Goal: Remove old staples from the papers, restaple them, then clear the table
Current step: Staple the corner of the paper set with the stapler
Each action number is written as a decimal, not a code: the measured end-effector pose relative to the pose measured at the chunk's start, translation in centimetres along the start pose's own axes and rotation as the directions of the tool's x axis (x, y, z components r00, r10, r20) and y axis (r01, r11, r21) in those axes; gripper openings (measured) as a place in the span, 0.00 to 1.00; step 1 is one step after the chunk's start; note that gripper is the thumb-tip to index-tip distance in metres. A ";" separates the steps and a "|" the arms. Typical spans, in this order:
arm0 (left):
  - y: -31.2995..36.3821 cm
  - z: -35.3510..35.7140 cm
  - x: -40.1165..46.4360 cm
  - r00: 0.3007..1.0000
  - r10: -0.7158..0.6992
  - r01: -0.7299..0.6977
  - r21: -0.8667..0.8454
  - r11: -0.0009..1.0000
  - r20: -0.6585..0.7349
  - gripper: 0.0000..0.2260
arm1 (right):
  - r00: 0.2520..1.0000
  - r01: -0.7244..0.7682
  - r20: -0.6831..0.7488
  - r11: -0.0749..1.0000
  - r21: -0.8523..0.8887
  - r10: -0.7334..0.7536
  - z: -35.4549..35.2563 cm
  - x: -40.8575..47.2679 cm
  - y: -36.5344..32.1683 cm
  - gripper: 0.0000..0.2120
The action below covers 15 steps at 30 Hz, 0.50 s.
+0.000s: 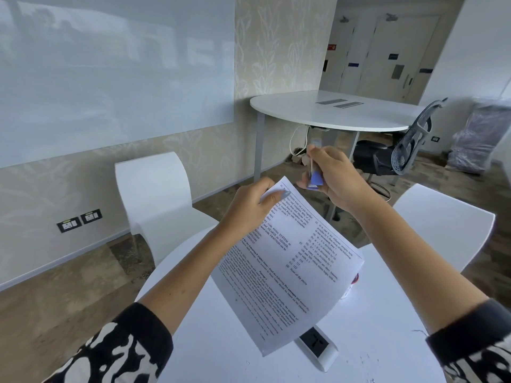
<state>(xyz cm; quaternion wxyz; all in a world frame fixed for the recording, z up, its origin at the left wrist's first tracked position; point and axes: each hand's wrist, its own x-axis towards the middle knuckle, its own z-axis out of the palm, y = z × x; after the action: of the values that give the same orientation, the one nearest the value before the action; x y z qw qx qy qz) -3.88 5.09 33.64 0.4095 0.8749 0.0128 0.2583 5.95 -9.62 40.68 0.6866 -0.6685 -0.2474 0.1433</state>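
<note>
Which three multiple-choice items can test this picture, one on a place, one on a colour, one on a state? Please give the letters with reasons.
1. Where are the papers?
A. flat on the floor
B. held up above the round table
C. on the white chair

2. What colour is the tool in the right hand?
A. blue
B. green
C. orange

3. What is the left hand doing?
A. hanging idle
B. pressing the table
C. pinching the papers' top corner

Answers: 1 B, the sheets hang over the tabletop; 2 A, blue shows between the fingers; 3 C, thumb and fingers clamp the corner.
</note>
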 end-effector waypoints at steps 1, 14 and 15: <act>-0.2 0.0 0.0 1.000 0.006 -0.006 0.011 1.000 -0.007 0.17 | 0.999 0.007 0.044 0.994 -0.106 -0.002 -0.2 -0.1 0.3 0.10; -1.3 -0.4 -0.1 0.997 -0.063 0.057 -0.135 0.989 -0.042 0.13 | 0.971 0.229 0.210 0.674 -0.702 -0.112 0.4 -0.8 2.5 0.11; -1.4 -0.4 -0.1 0.996 -0.061 0.053 -0.145 0.988 -0.058 0.12 | 0.968 0.249 0.195 0.647 -0.720 -0.156 0.4 -0.7 2.7 0.12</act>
<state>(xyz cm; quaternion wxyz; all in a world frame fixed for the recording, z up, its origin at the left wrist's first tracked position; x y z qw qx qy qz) -3.85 6.32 32.80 0.4778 0.8340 0.0321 0.2740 5.55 -9.47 37.87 0.3531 -0.8474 -0.3964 -0.0087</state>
